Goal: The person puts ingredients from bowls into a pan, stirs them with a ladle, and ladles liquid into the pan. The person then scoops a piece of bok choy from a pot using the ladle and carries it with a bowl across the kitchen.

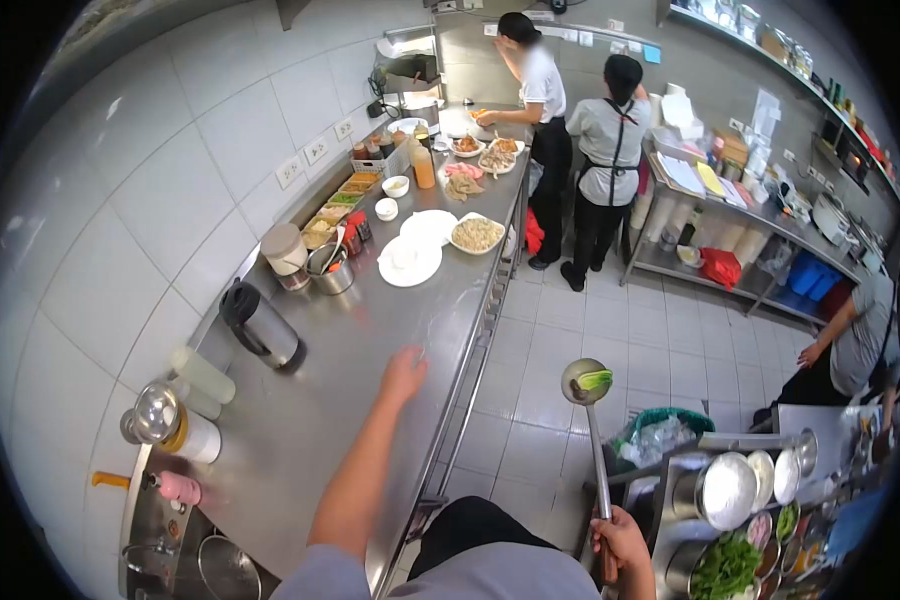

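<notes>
My right hand (pixel 622 540) is closed around the wooden handle of a long metal ladle (pixel 595 450), held out over the floor. Green leafy vegetable (pixel 595 380) and a small dark piece lie in the ladle's bowl. My left hand (pixel 405 375) reaches over the steel counter (pixel 340 430) near its front edge; its fingers are blurred and partly hidden, so their grip is unclear. Ahead of it are white plates (pixel 410 272) and a dish of pale chopped food (pixel 477 235). A steel thermal jug (pixel 260 325) stands to its left.
Two people (pixel 610 150) stand by the far counter end; another person (pixel 865 330) is at the right. A green bin (pixel 660 430) with plastic bags sits beside the right station, which holds metal lids (pixel 727 490) and leafy greens (pixel 730 567). Squeeze bottles (pixel 203 373) line the left wall.
</notes>
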The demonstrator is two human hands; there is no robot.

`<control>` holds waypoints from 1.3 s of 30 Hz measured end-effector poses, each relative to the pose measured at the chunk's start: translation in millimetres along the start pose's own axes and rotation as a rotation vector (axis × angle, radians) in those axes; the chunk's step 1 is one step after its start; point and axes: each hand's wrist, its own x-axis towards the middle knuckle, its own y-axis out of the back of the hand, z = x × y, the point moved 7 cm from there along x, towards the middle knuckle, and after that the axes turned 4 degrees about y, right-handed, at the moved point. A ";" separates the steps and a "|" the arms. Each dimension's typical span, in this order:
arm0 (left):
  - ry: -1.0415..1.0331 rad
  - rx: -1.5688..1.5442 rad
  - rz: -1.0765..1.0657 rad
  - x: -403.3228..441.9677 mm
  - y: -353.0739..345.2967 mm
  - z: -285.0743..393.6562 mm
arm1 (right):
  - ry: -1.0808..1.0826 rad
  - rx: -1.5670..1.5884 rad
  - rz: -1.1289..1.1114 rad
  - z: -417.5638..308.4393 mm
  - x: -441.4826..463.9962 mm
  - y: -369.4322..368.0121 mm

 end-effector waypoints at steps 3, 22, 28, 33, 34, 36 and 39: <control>0.135 0.234 -0.056 82.9 -1.8 2.2 | 0.020 -0.006 0.061 -27.0 34.1 0.7; 0.014 0.382 0.043 159.4 -10.7 -25.9 | -0.052 0.043 0.164 -151.1 250.0 37.8; 0.099 0.248 0.136 191.4 -1.1 55.8 | -0.070 0.135 0.124 -181.8 307.5 84.2; 0.124 -0.131 -0.093 258.7 -125.8 159.7 | -0.044 0.188 0.129 -224.9 353.0 138.5; 0.017 -0.190 -0.226 266.2 -159.4 198.1 | -0.049 0.183 0.122 -236.3 360.9 149.7; -0.094 -0.254 -0.354 273.4 -209.2 246.8 | -0.083 0.139 0.121 -252.0 377.8 176.6; -0.157 -0.250 -0.600 278.4 -280.2 284.0 | -0.042 0.152 0.154 -271.0 397.8 216.3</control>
